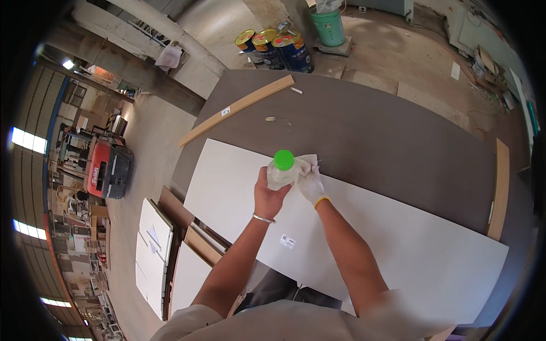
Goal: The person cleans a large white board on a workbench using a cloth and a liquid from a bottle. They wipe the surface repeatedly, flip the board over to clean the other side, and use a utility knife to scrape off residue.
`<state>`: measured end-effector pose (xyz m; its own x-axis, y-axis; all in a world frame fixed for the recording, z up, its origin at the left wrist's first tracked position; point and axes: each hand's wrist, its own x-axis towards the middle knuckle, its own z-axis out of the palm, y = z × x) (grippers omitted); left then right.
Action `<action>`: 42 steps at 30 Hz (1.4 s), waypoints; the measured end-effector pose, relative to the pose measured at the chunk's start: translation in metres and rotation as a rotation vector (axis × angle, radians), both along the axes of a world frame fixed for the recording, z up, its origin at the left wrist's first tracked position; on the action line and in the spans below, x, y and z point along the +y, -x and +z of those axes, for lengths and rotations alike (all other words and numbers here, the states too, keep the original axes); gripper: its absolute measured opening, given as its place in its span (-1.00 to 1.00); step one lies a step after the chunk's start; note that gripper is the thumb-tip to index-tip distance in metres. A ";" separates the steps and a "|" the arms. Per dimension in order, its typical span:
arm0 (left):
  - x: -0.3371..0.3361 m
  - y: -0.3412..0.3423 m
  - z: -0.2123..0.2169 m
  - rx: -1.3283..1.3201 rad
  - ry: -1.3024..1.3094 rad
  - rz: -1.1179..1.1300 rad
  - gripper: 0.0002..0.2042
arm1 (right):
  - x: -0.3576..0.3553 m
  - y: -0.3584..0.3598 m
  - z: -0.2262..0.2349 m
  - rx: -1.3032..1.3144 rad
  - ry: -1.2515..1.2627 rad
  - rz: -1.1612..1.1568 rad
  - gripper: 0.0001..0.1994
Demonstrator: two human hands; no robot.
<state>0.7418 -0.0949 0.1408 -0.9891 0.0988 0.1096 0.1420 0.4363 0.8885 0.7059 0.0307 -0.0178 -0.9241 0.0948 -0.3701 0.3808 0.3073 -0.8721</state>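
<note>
My bare left hand is wrapped round a clear plastic bottle with a green cap. The bottle is held upright above a long white panel. Right beside it, my right hand wears a white glove with a yellow cuff and has its fingers closed on a white cloth. The cloth is close against the bottle's side; whether they touch I cannot tell. A small printed label is stuck on the white panel below my hands.
The white panel lies on a dark grey board. Wooden strips rest at its far left and right end. Paint cans and a green bucket stand beyond. Stacked panels and a red forklift are at left.
</note>
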 end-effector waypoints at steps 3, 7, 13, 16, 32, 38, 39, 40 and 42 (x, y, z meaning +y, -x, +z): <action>-0.092 0.006 0.001 0.090 0.296 0.057 -0.59 | -0.034 -0.013 0.010 -0.226 1.157 -0.346 -0.50; -0.170 0.016 -0.008 0.204 0.890 0.005 -0.63 | -0.050 -0.062 0.043 -0.100 1.626 -0.487 -0.47; -0.189 0.068 -0.017 0.451 1.124 -0.361 -0.77 | -0.087 -0.063 0.052 0.064 1.376 -0.453 -0.32; -0.205 0.102 -0.011 0.449 1.092 -0.449 -0.80 | -0.128 -0.047 0.054 0.078 1.302 -0.459 -0.22; -0.380 0.117 -0.088 -0.177 -0.067 0.143 -0.42 | -0.022 -0.106 0.062 0.422 0.733 -0.818 -0.33; -0.471 0.081 -0.087 -0.350 -0.376 0.424 -0.39 | -0.107 0.013 0.018 0.270 -0.432 -0.280 -0.35; -0.487 0.069 -0.086 -0.378 -0.402 0.489 -0.39 | -0.171 0.048 0.022 0.282 -0.400 -0.221 -0.42; -0.498 0.061 -0.087 -0.413 -0.438 0.536 -0.38 | -0.214 0.081 0.017 0.400 -0.040 -0.285 -0.54; -0.526 0.041 -0.085 -0.413 -0.310 0.602 -0.38 | -0.309 0.141 0.038 0.287 -0.561 0.145 -0.38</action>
